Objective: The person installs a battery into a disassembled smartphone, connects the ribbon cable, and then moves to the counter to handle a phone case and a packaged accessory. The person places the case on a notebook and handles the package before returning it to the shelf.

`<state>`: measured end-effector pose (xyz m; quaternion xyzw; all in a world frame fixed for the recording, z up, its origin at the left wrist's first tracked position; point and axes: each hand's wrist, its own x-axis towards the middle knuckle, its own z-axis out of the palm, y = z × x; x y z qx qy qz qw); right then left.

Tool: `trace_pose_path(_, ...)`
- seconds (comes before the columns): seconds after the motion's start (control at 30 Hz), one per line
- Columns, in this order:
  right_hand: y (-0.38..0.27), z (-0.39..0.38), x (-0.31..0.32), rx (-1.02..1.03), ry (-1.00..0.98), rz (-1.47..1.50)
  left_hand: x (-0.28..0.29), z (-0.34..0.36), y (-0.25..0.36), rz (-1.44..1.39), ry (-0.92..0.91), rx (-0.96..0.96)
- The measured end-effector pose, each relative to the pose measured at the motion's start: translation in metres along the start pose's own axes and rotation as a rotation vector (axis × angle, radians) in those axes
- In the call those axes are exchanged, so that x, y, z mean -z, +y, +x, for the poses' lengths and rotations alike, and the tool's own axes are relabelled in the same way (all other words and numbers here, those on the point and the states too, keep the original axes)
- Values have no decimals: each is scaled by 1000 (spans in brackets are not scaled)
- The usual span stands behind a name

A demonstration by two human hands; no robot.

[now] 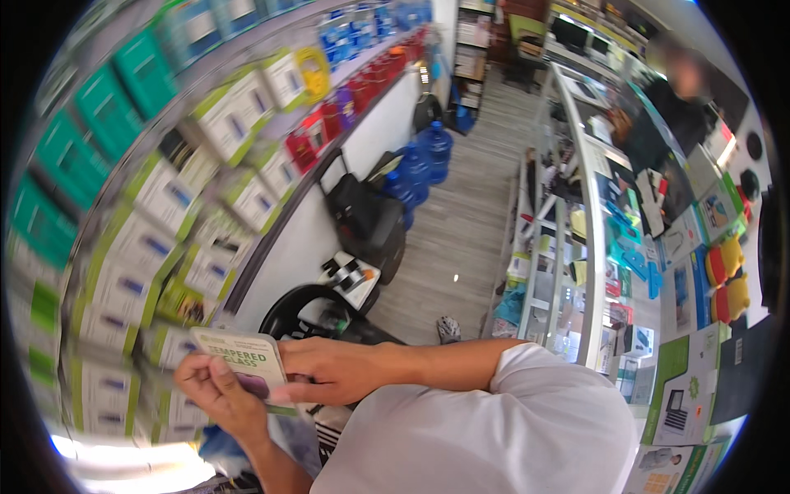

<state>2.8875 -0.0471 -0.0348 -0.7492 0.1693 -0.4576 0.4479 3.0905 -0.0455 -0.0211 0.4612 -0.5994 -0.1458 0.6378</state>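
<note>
A flat white-and-green screen protector pack (247, 347) is held up at the lower left, its printed front showing. My left hand (218, 393) grips it from the left, thumb across the front. From the right, my right hand (317, 367) closes on the pack's right edge, with a finger or thumb over its lower front. Some right-hand fingers are hidden behind the pack. Close beyond my hands hang rows of white-and-green boxed accessories (140, 286).
Teal boxes (111, 111) line the upper left. Beyond my hands are a black chair (284, 309), a dark bag (362, 210) and blue water bottles (436, 148). A glass display counter (588, 272) runs along the right, with a person (671, 115) behind it.
</note>
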Motion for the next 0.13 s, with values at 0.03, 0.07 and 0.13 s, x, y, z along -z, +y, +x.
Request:
trace_pose_path(0.03, 14, 8, 14, 53, 80, -98, -37, -2, -12, -145, -20, 64)
trace_pose_path(0.07, 28, 4, 43, 54, 89, -182, -72, -1, -23, -126, -50, 92)
trace_pose_path(0.13, 59, -9, 108, -133, 102, -262, -148, 0, -42, -52, -88, 109)
